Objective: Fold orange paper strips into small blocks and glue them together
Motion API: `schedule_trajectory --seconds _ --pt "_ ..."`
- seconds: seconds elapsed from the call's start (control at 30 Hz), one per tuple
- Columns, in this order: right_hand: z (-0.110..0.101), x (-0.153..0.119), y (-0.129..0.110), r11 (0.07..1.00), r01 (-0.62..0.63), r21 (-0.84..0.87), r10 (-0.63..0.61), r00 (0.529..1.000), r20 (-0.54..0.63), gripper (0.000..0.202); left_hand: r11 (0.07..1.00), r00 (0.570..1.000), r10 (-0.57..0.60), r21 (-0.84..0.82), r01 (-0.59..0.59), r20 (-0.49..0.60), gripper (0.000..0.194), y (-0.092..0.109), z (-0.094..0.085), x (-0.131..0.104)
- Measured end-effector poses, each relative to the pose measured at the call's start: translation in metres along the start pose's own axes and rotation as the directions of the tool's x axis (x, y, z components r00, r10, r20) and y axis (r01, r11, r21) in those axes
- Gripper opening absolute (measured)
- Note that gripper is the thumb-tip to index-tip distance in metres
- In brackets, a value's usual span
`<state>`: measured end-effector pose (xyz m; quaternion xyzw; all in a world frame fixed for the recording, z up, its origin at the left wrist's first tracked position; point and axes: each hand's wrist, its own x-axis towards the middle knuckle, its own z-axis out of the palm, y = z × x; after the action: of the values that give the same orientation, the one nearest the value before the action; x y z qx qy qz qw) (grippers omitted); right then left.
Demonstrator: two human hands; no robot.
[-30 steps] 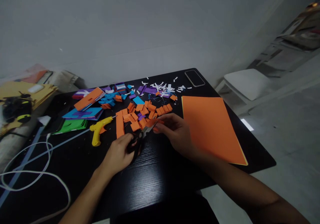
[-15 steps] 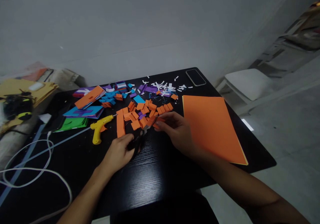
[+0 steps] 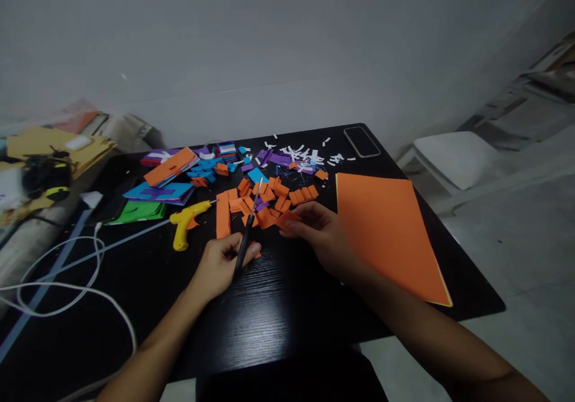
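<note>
Orange slip [image 3: 287, 219] at ten o'clock of your right hand [image 3: 324, 239], pinched between thumb and forefinger, palm side toward your left. Your left hand [image 3: 220, 265] is curled around the black scissors [image 3: 247, 230], thumb pressed in, blades up between twelve and one; whether they're parted, you can't tell from this angle. Another orange scrap [image 3: 257, 254] peeks out by that thumb. Heaped cut pieces [image 3: 281, 190] crowd just beyond the slip, and a long strip [image 3: 223, 215] lies at your left hand's twelve. Glue gun [image 3: 186, 221] at its eleven, nozzle toward the strip! White cable [image 3: 117, 304] loops out around eight to nine. Over to your right hand's three, big orange sheets [image 3: 381, 234], your forearm crossing their near-left corner. Phone [image 3: 362, 142] up at one, stool [image 3: 449, 153] out past two.
</note>
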<state>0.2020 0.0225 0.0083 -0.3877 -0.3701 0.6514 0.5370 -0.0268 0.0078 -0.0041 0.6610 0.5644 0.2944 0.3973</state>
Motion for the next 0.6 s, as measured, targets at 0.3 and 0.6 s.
schedule_trajectory --seconds 0.3,0.6 --pt "-0.004 -0.004 0.019 0.926 0.243 -0.289 -0.199 0.964 0.173 0.005 0.926 0.992 -0.047 -0.368 0.087 0.115 0.04 0.008 0.009 0.0" --pt "-0.001 -0.011 0.024 0.894 0.25 -0.371 -0.145 0.947 0.288 0.012 0.872 0.983 -0.183 -0.46 0.167 0.009 0.036 0.009 0.017 0.001"
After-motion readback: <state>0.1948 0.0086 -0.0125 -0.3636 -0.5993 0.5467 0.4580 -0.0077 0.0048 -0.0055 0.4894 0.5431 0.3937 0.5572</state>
